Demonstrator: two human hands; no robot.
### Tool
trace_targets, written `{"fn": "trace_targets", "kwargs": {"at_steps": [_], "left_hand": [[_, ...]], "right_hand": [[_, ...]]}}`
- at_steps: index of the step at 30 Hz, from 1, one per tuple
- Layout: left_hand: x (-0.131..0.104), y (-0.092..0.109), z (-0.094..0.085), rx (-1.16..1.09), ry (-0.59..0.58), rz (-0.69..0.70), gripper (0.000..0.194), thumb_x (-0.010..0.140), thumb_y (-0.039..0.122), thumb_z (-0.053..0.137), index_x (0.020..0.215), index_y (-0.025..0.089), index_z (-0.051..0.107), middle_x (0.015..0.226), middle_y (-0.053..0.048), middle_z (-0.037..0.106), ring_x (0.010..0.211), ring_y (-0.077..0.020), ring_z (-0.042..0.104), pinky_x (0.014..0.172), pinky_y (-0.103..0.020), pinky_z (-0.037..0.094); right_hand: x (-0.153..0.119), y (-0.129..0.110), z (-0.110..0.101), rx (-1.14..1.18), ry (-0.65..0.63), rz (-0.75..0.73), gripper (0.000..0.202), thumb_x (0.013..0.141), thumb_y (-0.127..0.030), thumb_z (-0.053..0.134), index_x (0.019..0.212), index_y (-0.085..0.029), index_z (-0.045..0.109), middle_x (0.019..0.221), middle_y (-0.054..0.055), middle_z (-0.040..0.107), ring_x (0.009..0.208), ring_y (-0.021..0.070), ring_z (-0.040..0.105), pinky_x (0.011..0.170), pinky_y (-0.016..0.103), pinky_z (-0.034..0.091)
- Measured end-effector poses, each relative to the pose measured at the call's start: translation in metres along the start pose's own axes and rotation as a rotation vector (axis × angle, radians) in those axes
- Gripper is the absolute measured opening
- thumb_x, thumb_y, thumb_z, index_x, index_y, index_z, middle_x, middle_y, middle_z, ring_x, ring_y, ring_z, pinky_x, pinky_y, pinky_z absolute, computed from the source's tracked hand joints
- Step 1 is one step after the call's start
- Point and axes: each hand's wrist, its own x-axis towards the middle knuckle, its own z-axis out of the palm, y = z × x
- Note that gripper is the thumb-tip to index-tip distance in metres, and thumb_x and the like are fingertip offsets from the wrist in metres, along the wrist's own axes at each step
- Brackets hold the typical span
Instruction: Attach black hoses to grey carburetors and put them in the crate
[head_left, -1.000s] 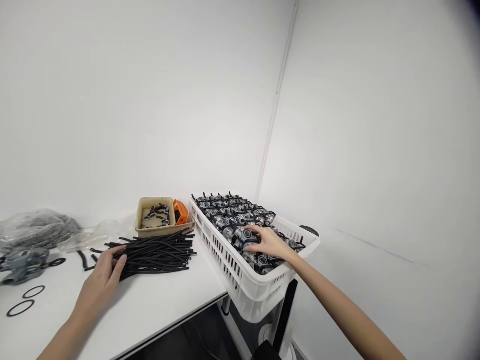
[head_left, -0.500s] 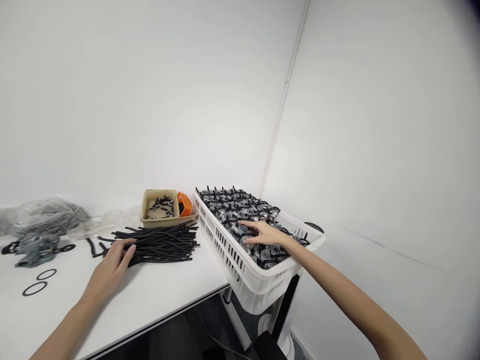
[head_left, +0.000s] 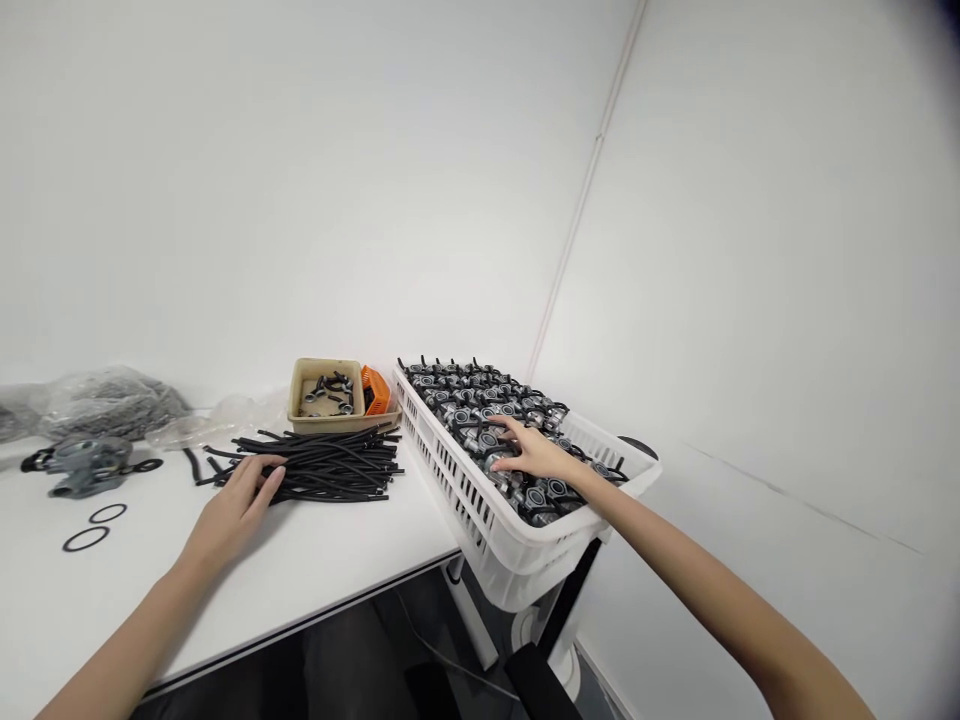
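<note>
My left hand [head_left: 238, 505] rests at the left end of a pile of black rubber tubes [head_left: 337, 468] on the white table, fingers loosely bent and thumb apart. Whether it pinches a tube is hidden. My right hand [head_left: 532, 450] reaches over a white plastic basket [head_left: 480, 510] filled with grey metal parts that carry black hoses [head_left: 465, 395]. Its thumb and forefinger are spread around one of these parts near the basket's left side, and no part is lifted.
Behind the tubes stand a beige tray [head_left: 294, 400] with small fittings and an orange basket [head_left: 379, 392]. A grey metal part [head_left: 90, 465], two black rings [head_left: 86, 539] and plastic-wrapped parts [head_left: 112, 400] lie at the left. The basket overhangs the table's right edge.
The view has shifted a little, so the table and basket appear slightly higher and further right. Both hands remain at nearly the same places on the tubes and over the basket.
</note>
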Motion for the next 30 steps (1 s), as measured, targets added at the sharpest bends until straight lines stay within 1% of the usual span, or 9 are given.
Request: {"fn": "trace_targets", "kwargs": {"at_steps": [5,13,17,20,22,24,27,29,30], "left_hand": [[0.000,-0.004,0.000,0.007,0.020,0.016,0.040,0.091,0.054,0.032,0.109,0.024,0.052,0.114,-0.007,0.058,0.098,-0.0239,0.060,0.086,-0.036,0.045],[0.000,-0.006,-0.001,0.029,0.062,0.045,0.035,0.092,0.052,0.033,0.105,0.026,0.053,0.112,-0.003,0.058,0.104,-0.0209,0.057,0.087,-0.032,0.044],[0.000,-0.004,-0.001,0.021,0.051,0.039,0.036,0.093,0.052,0.032,0.106,0.025,0.052,0.112,-0.003,0.057,0.100,-0.0208,0.058,0.085,-0.032,0.044],[0.000,-0.001,-0.001,0.011,0.047,0.035,0.035,0.093,0.051,0.032,0.105,0.025,0.052,0.112,-0.003,0.057,0.099,-0.0204,0.058,0.087,-0.032,0.043],[-0.001,0.002,-0.002,0.000,0.059,0.052,0.034,0.094,0.050,0.032,0.104,0.024,0.052,0.111,-0.004,0.057,0.103,-0.0206,0.056,0.092,-0.033,0.041],[-0.001,0.006,-0.003,-0.012,0.073,0.058,0.033,0.094,0.048,0.031,0.103,0.024,0.052,0.108,-0.004,0.057,0.103,-0.0201,0.056,0.094,-0.033,0.040],[-0.002,0.011,-0.004,-0.029,0.090,0.059,0.032,0.095,0.047,0.031,0.101,0.023,0.052,0.106,-0.004,0.058,0.101,-0.0195,0.057,0.093,-0.033,0.041],[-0.002,0.014,-0.005,-0.038,0.101,0.059,0.032,0.095,0.046,0.031,0.101,0.023,0.053,0.104,-0.004,0.058,0.098,-0.0193,0.058,0.091,-0.033,0.042],[-0.002,0.015,-0.006,-0.040,0.109,0.057,0.032,0.095,0.045,0.031,0.101,0.023,0.053,0.104,-0.005,0.058,0.095,-0.0191,0.058,0.089,-0.033,0.043]], "right_hand": [[-0.003,0.003,0.004,0.034,-0.003,0.028,0.067,0.075,-0.049,0.070,0.130,-0.020,0.046,0.134,0.015,0.054,0.128,0.0302,0.048,0.099,0.039,0.042],[-0.012,0.001,-0.005,-0.016,-0.079,-0.024,0.074,0.078,-0.054,0.064,0.140,-0.020,0.040,0.145,0.011,0.043,0.132,0.0285,0.043,0.108,0.041,0.036],[-0.024,-0.009,-0.011,-0.029,-0.044,0.009,0.072,0.083,-0.054,0.057,0.144,-0.025,0.032,0.150,0.009,0.037,0.127,0.0275,0.049,0.101,0.040,0.045],[-0.036,-0.018,-0.014,-0.136,0.025,0.015,0.068,0.086,-0.054,0.053,0.145,-0.027,0.031,0.148,0.010,0.039,0.125,0.0287,0.051,0.099,0.042,0.047],[-0.044,-0.024,-0.014,-0.248,0.082,-0.025,0.065,0.087,-0.053,0.052,0.143,-0.027,0.034,0.145,0.009,0.044,0.128,0.0295,0.049,0.101,0.043,0.045],[-0.050,-0.029,-0.009,-0.333,0.166,-0.081,0.059,0.089,-0.050,0.051,0.141,-0.028,0.037,0.141,0.009,0.049,0.124,0.0285,0.052,0.098,0.041,0.048],[-0.057,-0.046,0.008,-0.404,0.384,-0.256,0.049,0.090,-0.041,0.052,0.137,-0.028,0.043,0.132,0.008,0.058,0.117,0.0254,0.059,0.096,0.038,0.050],[-0.062,-0.067,0.025,-0.401,0.515,-0.428,0.046,0.090,-0.033,0.054,0.134,-0.027,0.046,0.126,0.008,0.061,0.113,0.0232,0.060,0.096,0.035,0.050],[-0.064,-0.080,0.035,-0.391,0.551,-0.521,0.044,0.089,-0.029,0.055,0.133,-0.027,0.048,0.124,0.007,0.062,0.112,0.0221,0.061,0.096,0.033,0.050]]}}
